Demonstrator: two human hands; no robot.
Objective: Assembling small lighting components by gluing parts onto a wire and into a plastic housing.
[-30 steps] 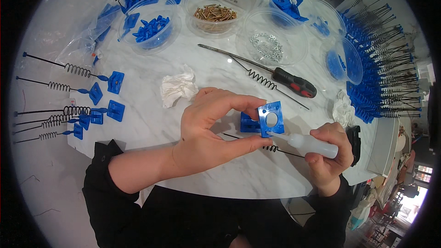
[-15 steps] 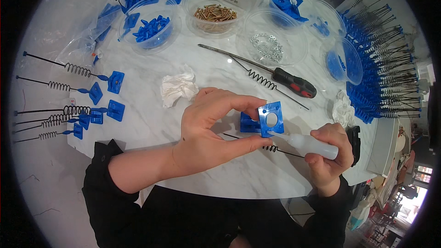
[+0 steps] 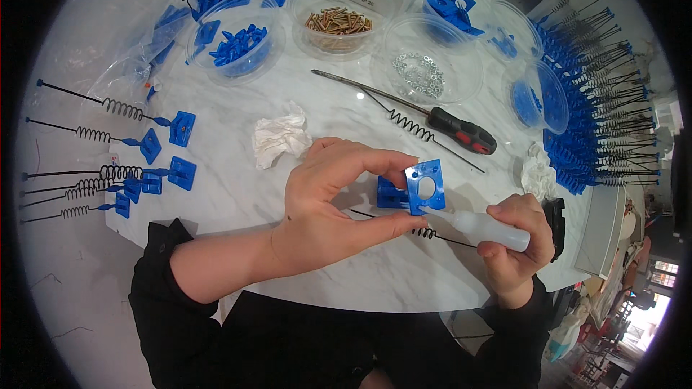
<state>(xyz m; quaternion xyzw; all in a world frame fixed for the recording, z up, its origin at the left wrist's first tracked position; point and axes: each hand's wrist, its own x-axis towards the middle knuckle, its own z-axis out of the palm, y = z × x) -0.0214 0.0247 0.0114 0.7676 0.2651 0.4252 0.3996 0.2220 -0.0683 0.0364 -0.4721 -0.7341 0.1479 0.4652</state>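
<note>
Between thumb and fingers, my left hand (image 3: 324,194) grips a blue square plastic plate (image 3: 414,189) with a round hole in it. My right hand (image 3: 520,239) is closed around a small white squeeze bottle (image 3: 490,229). The bottle's thin nozzle meets the plate's lower edge, near my left thumb. Another blue plastic piece (image 3: 390,194) shows just behind the plate, partly hidden by it. Below them a black coiled spring wire (image 3: 454,240) lies on the table, partly covered by my left hand and the bottle.
A screwdriver (image 3: 461,130) and another spring wire (image 3: 411,124) lie beyond my hands, with crumpled tissue (image 3: 281,135) to their left. Clear tubs hold blue cone-like pieces (image 3: 241,45), brass screws (image 3: 339,21) and nuts (image 3: 419,74). Finished-looking spring assemblies (image 3: 180,130) line the left edge; many more (image 3: 577,101) crowd the right.
</note>
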